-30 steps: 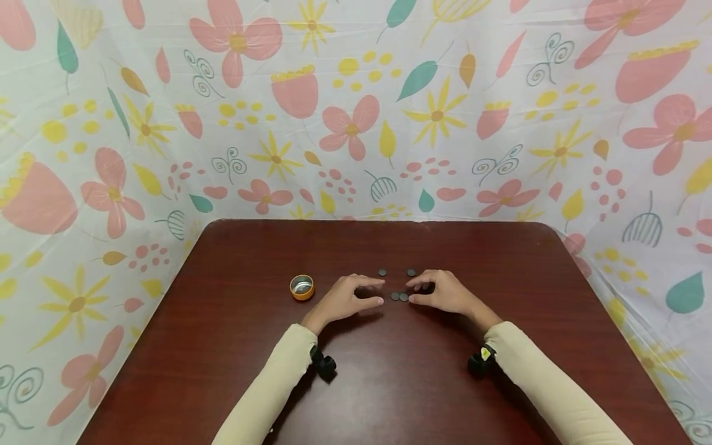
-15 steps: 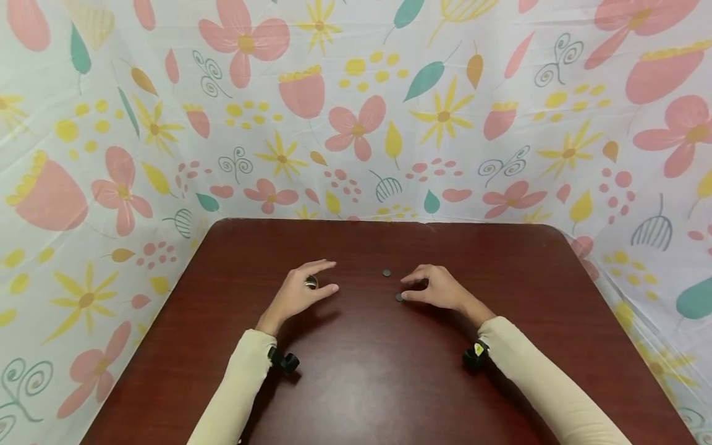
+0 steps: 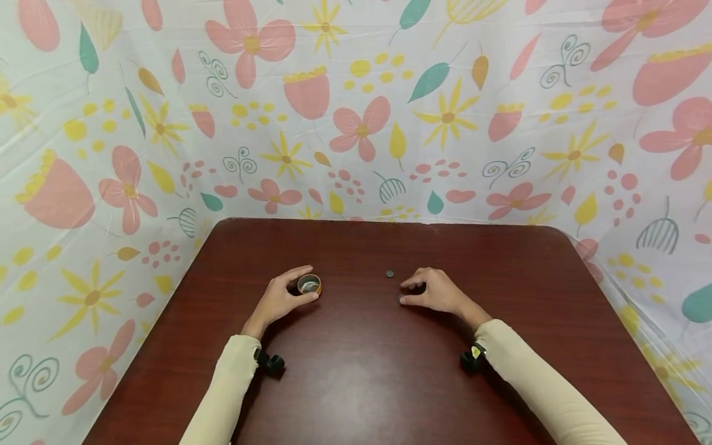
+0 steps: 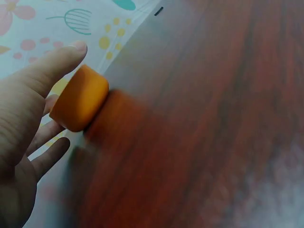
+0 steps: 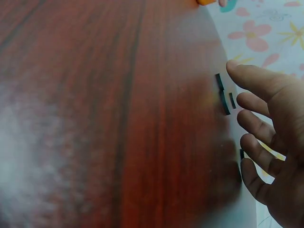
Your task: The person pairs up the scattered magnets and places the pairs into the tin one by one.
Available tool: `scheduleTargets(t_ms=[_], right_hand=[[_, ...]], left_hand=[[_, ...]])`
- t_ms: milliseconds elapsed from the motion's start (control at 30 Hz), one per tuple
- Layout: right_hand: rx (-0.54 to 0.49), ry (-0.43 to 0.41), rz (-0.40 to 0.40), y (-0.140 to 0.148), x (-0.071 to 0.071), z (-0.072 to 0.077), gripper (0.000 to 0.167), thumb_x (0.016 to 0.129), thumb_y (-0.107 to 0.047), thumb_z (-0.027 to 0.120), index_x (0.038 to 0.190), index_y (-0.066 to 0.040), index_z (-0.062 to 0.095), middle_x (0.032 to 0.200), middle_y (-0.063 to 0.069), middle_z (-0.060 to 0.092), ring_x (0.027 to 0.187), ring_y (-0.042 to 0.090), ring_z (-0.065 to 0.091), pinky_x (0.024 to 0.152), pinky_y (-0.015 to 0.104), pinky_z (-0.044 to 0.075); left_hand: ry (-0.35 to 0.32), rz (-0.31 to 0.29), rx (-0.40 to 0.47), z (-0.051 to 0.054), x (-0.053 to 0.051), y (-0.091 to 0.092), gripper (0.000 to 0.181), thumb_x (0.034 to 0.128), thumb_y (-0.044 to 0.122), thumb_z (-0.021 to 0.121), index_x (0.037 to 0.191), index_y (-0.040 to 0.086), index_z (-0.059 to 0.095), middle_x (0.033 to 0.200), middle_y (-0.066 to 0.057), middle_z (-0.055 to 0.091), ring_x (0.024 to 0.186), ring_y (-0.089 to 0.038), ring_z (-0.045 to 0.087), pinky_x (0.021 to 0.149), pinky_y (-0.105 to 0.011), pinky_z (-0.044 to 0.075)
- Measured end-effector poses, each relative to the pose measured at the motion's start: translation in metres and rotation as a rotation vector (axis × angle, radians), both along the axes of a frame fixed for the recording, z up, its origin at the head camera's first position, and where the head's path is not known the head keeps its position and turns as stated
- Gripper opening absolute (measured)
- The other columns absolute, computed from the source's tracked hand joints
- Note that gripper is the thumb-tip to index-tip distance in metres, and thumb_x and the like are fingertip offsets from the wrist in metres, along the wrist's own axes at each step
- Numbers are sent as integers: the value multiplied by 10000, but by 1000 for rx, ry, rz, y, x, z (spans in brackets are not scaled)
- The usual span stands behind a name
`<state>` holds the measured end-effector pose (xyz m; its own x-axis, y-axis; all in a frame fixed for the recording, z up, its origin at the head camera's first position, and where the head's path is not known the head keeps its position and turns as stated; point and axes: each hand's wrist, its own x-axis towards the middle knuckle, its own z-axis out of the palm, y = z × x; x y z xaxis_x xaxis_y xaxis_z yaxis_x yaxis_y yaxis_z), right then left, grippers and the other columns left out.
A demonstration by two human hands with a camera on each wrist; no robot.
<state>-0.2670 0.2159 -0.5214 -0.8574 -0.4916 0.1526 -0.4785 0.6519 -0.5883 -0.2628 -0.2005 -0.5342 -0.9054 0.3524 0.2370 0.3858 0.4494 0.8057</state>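
Left hand shifted leftward, around tin; right hand near discs

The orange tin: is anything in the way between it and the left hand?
No, nothing visible stands between them: the left hand is around the orange tin. I can't tell whether they touch.

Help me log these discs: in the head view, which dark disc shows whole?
The dark disc lying alone, left of and apart from the right hand, which partly or wholly hides the others.
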Motion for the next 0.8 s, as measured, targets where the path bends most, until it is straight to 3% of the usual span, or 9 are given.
scheduleTargets(t_ms=[133,800], right_hand=[[-3,-5,-15,1,2,-4,366,814,-364,883,1115,-168,813,986,-59,691,910,131,601,777,362,516],[-9,47,7,-2,4,-7,154,852,-280,858,984,-203,847,913,-104,682,880,117,570,741,313,494]], left_hand=[[-10,22,-30,-5,0,-2,710,842,401,854,1452,142,598,1415,-7,616,1031,-202,667,877,-420,561],[-51,48,-39,-9,2,-2,752,835,400,862,1480,156,564,1320,-23,664,1054,-231,644,914,-475,529]])
